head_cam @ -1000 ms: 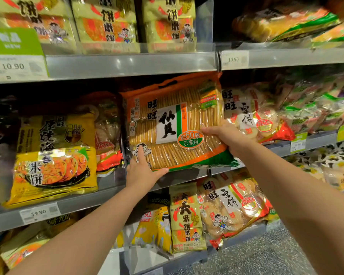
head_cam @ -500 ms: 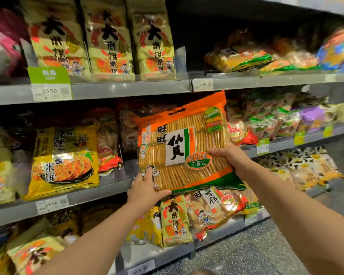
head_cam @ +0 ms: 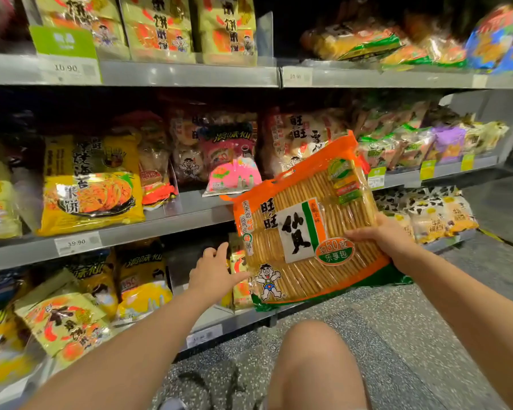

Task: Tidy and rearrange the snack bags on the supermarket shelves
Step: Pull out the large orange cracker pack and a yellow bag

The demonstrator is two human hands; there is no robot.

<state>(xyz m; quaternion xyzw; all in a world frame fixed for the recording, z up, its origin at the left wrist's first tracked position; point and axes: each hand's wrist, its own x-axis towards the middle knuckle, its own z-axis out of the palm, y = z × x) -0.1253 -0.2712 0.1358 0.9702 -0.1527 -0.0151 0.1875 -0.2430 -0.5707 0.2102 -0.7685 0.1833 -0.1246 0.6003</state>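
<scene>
Orange-and-green plastic bag of rice crackers [head_cam: 308, 232] held clear of the grey metal middle shelf [head_cam: 166, 229], below and in front of its edge.
Right hand [head_cam: 382, 241] clamps the bag's right edge, thumb on the face. Left hand [head_cam: 212, 270], fingers spread, touches its lower left edge. Yellow rice-cracker bag [head_cam: 89, 184] stands on that shelf, well left.

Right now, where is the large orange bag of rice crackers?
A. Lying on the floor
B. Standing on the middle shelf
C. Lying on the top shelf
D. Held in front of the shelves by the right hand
D: the right hand grips the orange bag at its right edge, clear of every shelf; the left hand touches its lower left corner.
</scene>
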